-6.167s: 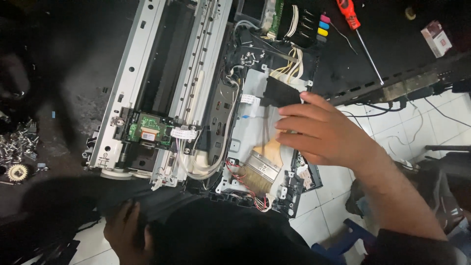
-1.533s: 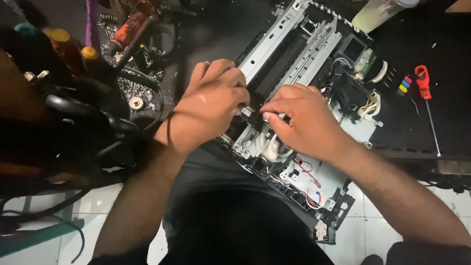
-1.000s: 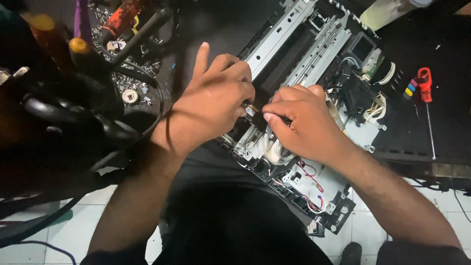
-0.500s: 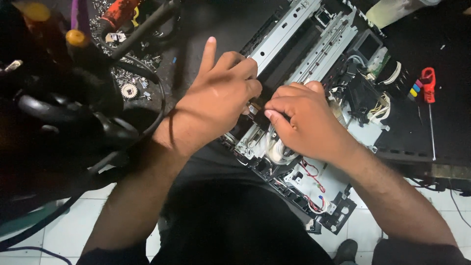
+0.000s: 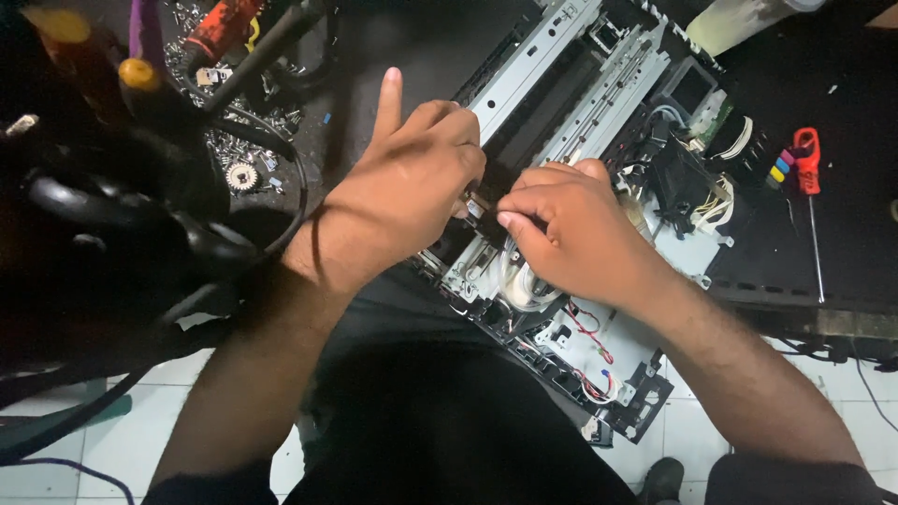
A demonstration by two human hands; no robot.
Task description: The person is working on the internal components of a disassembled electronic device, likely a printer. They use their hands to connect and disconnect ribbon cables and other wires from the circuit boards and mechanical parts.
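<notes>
I look down on a dark, matte bench (image 5: 412, 56) standing over a floor (image 5: 112, 440) of pale square tiles with grey joints. On the bench lies an opened printer (image 5: 599, 140), set at a slant, its covers off. Its frame is bare pressed sheet metal, silver and ribbed, with two long rails running up to the right. Below the rails sits a pale plastic base carrying thin red wires (image 5: 589, 332), white wire bundles (image 5: 725, 201) and a black plastic edge.

My left hand (image 5: 402, 196) rests on the near end of the rails, fingers curled in, the forefinger pointing straight up and free. My right hand (image 5: 571, 234) meets it from the other side, thumb and fingers pinched together. Between the two grips sits a small dark part (image 5: 474, 206) at the rail end; both hands touch it, but I cannot tell which of them actually clamps it, as the fingers cover most of it.

To the left, loose screws (image 5: 224, 145) and a small toothed gear (image 5: 243, 175) lie scattered on the bench, beside thick black cables (image 5: 140, 215) that fill that side. Tool handles in orange and purple (image 5: 145, 37) stand above them. Well apart on the right lies a red-handled screwdriver (image 5: 806, 164) next to a row of coloured ink blocks (image 5: 779, 168).
</notes>
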